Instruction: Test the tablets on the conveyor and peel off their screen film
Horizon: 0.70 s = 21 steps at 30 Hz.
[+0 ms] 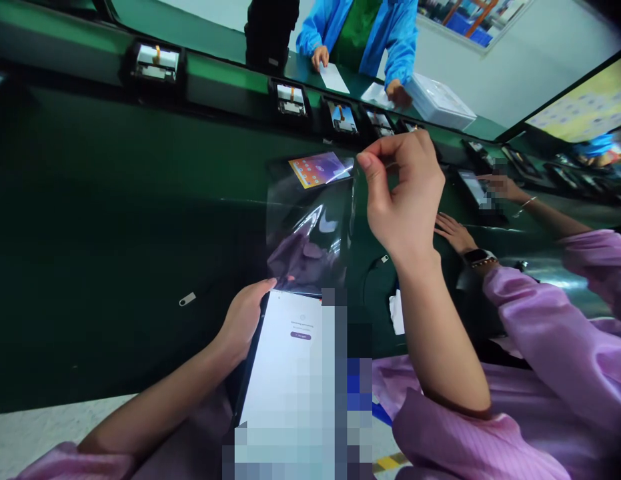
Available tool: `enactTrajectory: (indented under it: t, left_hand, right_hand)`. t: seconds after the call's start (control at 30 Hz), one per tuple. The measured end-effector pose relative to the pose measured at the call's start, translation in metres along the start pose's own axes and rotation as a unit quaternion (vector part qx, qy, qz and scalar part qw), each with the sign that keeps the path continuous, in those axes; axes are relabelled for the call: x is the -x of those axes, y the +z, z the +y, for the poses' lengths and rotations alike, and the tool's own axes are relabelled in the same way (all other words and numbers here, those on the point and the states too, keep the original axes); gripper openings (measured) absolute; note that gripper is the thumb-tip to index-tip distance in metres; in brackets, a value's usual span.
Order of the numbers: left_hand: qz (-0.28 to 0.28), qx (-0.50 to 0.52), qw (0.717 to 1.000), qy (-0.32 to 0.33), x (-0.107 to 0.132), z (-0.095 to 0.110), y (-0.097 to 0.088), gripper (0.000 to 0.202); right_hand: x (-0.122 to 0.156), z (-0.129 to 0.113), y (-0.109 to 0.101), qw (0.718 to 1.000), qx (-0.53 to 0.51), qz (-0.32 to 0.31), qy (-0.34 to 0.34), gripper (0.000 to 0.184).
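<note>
Right grip (pixel 406 190): thumb and finger pinching the upper right corner of the clear film (pixel 314 233)
Clear film: mid-frame, left of and below that pinch, long axis running up-down
Left grip (pixel 244 320): grasping the tablet (pixel 277 373), lower centre, nearer the film's bottom end

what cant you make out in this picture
All in the head view:
- tablet: right side and near end, covered by pixel blocks
- screen text: too small and blurred to read
- left hand: most fingers, hidden by the hand itself and the tablet
- person in blue jacket: head, cut off by the top edge
</note>
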<state>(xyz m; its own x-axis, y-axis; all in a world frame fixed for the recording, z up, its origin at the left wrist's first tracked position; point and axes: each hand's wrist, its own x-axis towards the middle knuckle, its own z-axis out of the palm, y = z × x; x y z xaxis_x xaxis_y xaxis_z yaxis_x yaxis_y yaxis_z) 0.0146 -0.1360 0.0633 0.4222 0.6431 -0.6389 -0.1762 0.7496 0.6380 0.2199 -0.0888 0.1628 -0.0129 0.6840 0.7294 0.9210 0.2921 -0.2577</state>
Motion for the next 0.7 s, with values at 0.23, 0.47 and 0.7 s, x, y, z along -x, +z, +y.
enactTrajectory:
  t: [0.23, 0.47, 0.7]
  left_hand:
    - [0.004, 0.007, 1.000, 0.026, 0.0017, -0.0006, -0.0013, 0.026]
    - [0.011, 0.002, 1.000, 0.017, 0.0036, 0.0002, 0.0000, 0.032]
    - [-0.004, 0.017, 1.000, 0.007, 0.0027, 0.0011, 0.0030, 0.027]
  right_hand:
    - [0.0026, 0.0013, -0.0019, 1.000, -0.008, 0.010, 0.008, 0.025]
    - [0.0035, 0.0017, -0.0038, 1.000, 0.000, 0.017, 0.005, 0.024]
    - [0.0044, 0.0010, -0.0035, 1.000, -0.004, 0.009, 0.007, 0.021]
